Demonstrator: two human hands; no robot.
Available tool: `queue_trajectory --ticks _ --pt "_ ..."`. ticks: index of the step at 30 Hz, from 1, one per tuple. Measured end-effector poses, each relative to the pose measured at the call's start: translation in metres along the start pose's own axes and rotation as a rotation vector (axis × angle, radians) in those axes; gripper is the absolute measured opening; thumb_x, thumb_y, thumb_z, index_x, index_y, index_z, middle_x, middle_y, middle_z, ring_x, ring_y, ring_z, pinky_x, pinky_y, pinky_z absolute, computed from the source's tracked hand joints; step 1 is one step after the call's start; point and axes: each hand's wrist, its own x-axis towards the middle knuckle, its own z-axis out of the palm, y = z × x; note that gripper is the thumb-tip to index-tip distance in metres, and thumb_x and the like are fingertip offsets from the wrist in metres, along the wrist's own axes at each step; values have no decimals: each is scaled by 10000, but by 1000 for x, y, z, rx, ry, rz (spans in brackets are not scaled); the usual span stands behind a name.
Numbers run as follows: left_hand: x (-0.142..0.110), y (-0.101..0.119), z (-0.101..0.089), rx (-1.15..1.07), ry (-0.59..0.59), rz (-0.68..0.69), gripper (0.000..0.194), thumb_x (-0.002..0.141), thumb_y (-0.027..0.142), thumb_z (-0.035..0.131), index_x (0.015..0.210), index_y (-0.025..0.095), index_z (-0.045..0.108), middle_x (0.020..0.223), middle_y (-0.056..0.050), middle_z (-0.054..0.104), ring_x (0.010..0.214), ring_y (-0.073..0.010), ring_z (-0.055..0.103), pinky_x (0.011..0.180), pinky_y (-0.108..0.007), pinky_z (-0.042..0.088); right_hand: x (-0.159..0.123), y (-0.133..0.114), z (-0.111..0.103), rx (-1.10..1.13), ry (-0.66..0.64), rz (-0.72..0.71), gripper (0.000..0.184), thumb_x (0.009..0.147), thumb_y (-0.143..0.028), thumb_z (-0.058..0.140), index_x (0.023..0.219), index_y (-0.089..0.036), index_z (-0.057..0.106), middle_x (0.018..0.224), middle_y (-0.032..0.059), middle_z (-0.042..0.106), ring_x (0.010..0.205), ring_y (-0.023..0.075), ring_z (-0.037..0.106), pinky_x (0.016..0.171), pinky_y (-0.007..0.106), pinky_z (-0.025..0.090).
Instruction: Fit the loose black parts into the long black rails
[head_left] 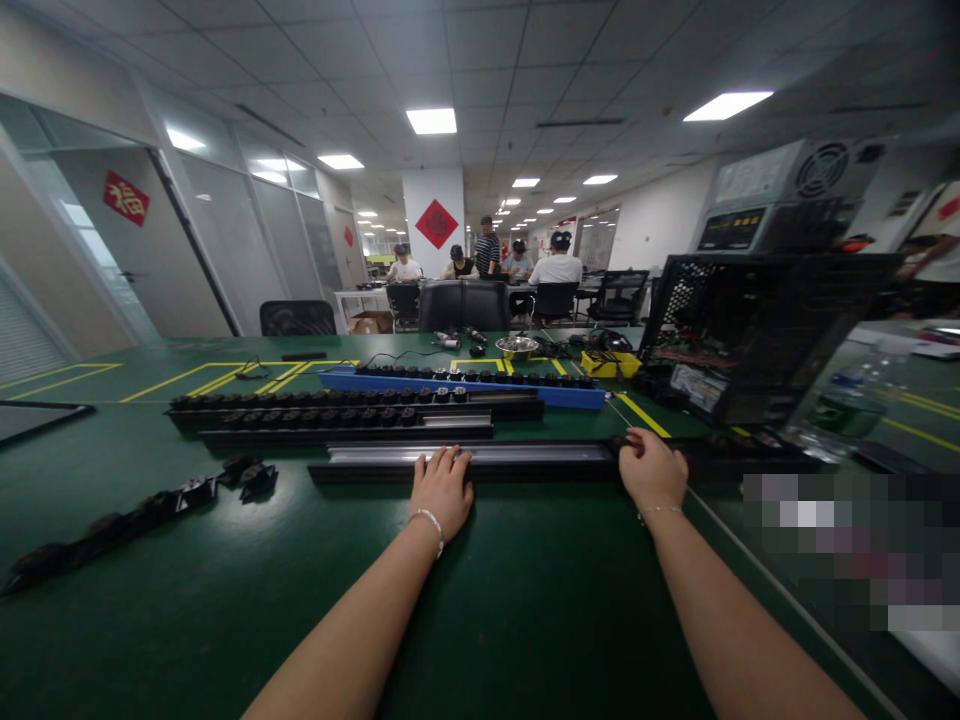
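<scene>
- A green table (pixel 517 620) marked with yellow tape (pixel 643 415) carries everything near the hands.
- Behind the front rail, two dark rails (pixel 510 410) lie roughly parallel to it, bearing rows of small black round parts (pixel 322 416); a blue rail (pixel 574 398) with a similar row lies beyond them.
- On the left, a few loose black pieces (pixel 259 482) sit near one end of a crooked dark strip (pixel 112 528).
- Farther back are a metal bowl (pixel 517 345), a yellow tray (pixel 609 366) and tangled black cables.
- To the right, an open computer case (pixel 787 320) stands with metal boxes (pixel 787 190) stacked on top; beside it is a clear bottle (pixel 847 400). They crowd the space behind the right end of the row in front.
- Other people (pixel 556 262) sit or stand at a table in the background, past some black chairs.
- The front rail (pixel 540 468) lies crosswise on the table, directly before the person. It is long, straight and black, with a pale, shiny channel along its left and middle stretch. Past the right hand, a dark stretch holds blurred dark lumps; I cannot tell whether it is the same piece.
- The left hand (pixel 442 490) rests over the front rail, fingers slightly apart.
- The right hand (pixel 652 470) is curled at the rail, fingertips hidden; I cannot tell whether it grips anything.
</scene>
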Motion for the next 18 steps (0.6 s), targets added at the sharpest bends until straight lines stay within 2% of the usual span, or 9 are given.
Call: queue_trajectory --ticks 6,11,18 --pt "0 0 0 1 5 2 451 819 288 467 1268 253 486 1368 -49 500 1291 -237 377 1098 -504 202 -3 -7 2 9 -31 -93 350 729 -174 395 977 -178 641 962 67 705 904 223 623 973 480 352" --pt "0 0 0 8 0 1 454 815 285 467 1268 261 484 1364 -53 502 1287 -240 384 1095 -502 207 -5 -11 1 17 -40 -115 350 719 -152 397 946 -180 661 925 63 715 897 217 630 989 464 360" --pt "0 0 0 4 2 0 461 808 271 466 1269 263 488 1364 -54 503 1287 -241 383 1095 -500 202 -7 -16 -2 50 -121 -80 351 753 -184 396 976 -196 667 956 60 704 886 215 636 833 371 469"
